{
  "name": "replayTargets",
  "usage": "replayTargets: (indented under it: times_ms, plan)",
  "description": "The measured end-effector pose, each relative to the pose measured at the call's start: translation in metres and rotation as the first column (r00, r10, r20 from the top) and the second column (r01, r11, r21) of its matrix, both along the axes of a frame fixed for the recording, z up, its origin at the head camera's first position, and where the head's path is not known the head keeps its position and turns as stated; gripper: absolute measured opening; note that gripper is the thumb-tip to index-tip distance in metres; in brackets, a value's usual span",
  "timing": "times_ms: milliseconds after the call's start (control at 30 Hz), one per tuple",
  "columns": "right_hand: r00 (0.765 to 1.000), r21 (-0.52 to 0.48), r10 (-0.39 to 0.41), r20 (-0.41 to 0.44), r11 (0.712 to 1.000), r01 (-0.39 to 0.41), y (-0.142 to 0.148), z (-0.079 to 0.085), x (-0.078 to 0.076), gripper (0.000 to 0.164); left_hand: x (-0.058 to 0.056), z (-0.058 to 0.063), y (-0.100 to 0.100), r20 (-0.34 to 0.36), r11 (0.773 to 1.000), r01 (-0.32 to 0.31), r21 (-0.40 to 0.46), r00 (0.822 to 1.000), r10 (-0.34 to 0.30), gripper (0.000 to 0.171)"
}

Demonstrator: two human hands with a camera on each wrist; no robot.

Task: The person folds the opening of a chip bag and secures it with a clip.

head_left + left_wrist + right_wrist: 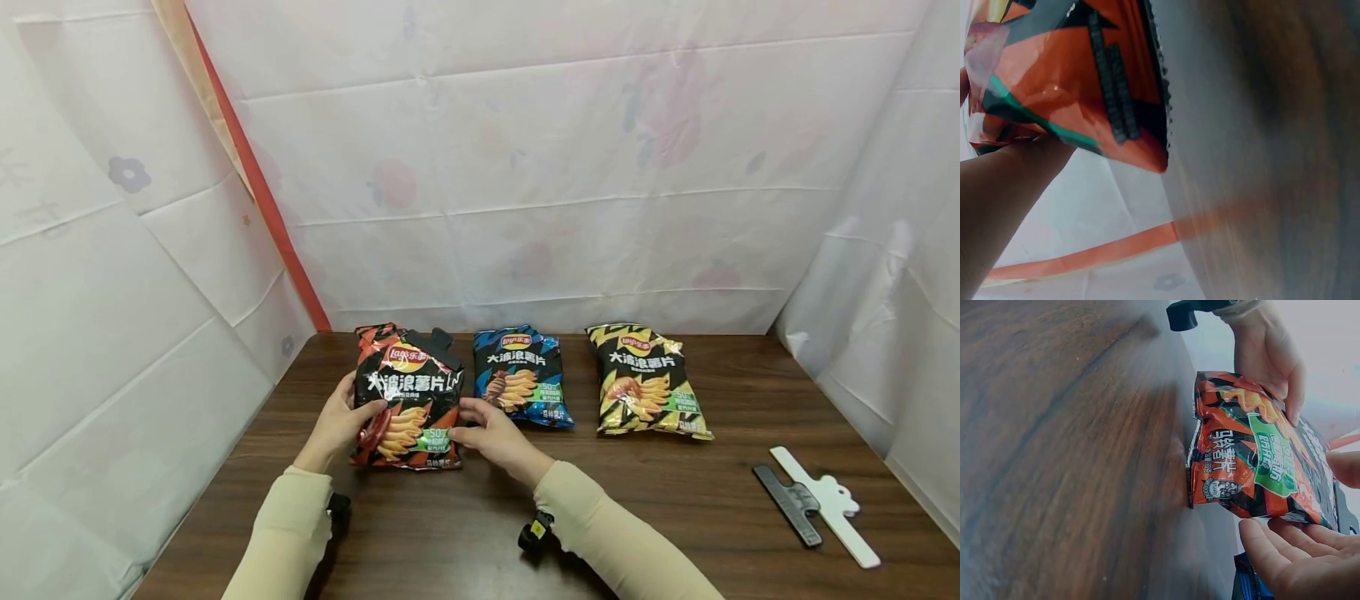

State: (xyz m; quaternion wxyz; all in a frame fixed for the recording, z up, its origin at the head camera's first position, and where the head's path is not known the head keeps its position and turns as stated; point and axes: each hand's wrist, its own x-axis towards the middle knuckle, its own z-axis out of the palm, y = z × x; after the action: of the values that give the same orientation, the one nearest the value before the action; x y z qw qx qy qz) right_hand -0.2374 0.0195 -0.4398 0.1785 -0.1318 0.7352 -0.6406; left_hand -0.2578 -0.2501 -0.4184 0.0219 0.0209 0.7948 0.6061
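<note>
Between my two hands stands an orange-and-black bag of chips, tilted back above the brown table. A black bag clip sits across its upper right corner. My left hand grips the bag's left side, its thumb on the printed front and its other fingers mostly hidden behind. At the right edge, my right hand holds the bag with its thumb at the front. In the right wrist view, the fingers of that hand lie along the bag's side and back.
A blue chip bag lies just right of the held one, a yellow chip bag farther right. Near the table's right edge lie a small black clip and a longer white clip. A white patterned cloth hangs behind.
</note>
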Motion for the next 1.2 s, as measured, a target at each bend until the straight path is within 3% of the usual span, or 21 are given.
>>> replayTargets:
  times_ms: [267, 500, 667, 1200]
  plan:
    - [1.000, -0.011, -0.003, 0.003, 1.000, 0.003, -0.005, 0.002, -0.002, 0.065, -0.011, -0.002, -0.001, 0.041, 0.999, -0.032, 0.000, 0.999, 0.032, 0.079]
    - [1.000, -0.012, -0.022, 0.013, 1.000, 0.022, -0.011, 0.000, -0.006, 0.067, -0.022, -0.005, -0.001, 0.067, 0.994, -0.073, 0.085, 0.995, 0.067, 0.075]
    - [0.999, -0.024, -0.037, 0.025, 0.999, 0.037, -0.015, 0.000, -0.010, 0.069, -0.030, -0.006, -0.001, 0.079, 0.994, -0.087, 0.061, 0.993, 0.082, 0.076]
    - [0.997, -0.054, -0.067, 0.039, 0.996, 0.069, -0.025, -0.003, -0.016, 0.069, -0.050, -0.012, -0.002, 0.098, 0.995, -0.074, 0.060, 0.993, 0.068, 0.075]
